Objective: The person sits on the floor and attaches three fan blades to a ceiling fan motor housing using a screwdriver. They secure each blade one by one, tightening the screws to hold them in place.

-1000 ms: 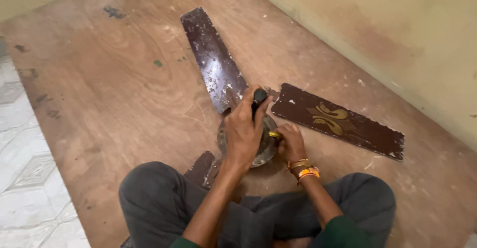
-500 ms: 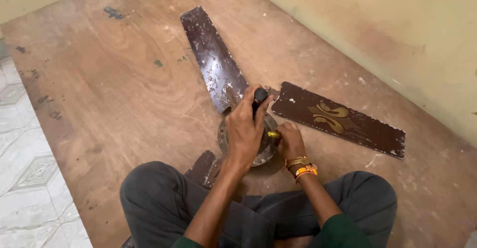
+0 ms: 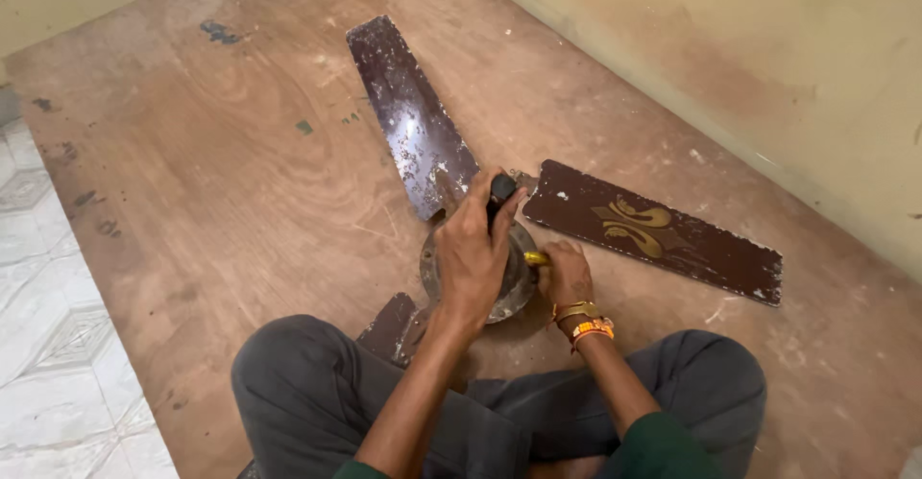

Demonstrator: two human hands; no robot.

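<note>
- The round, worn metal fan hub [image 3: 499, 292] on the brown plywood floor [image 3: 240, 172] is pinned by the left hand [image 3: 471, 258], whose fingers curl around a black-handled tool [image 3: 501, 191].
- A small yellow-tipped part [image 3: 534, 259] at the hub's edge is pinched by the right hand [image 3: 567, 275].
- The hub should be kept steady.

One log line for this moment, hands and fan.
left hand: grips dark handle over fan motor hub | right hand: at hub, yellow-tipped tool | wooden floor

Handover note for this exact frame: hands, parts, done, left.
Left hand: grip closed on a black-handled tool set upright over the fan motor hub.
Right hand: pinching a small yellow piece at the hub's edge.
Ceiling fan lies on the wooden board; two blades spread outward, a third pokes out by the knee.
Done: cannot tell. Left: all three blades sit at the hub.
</note>
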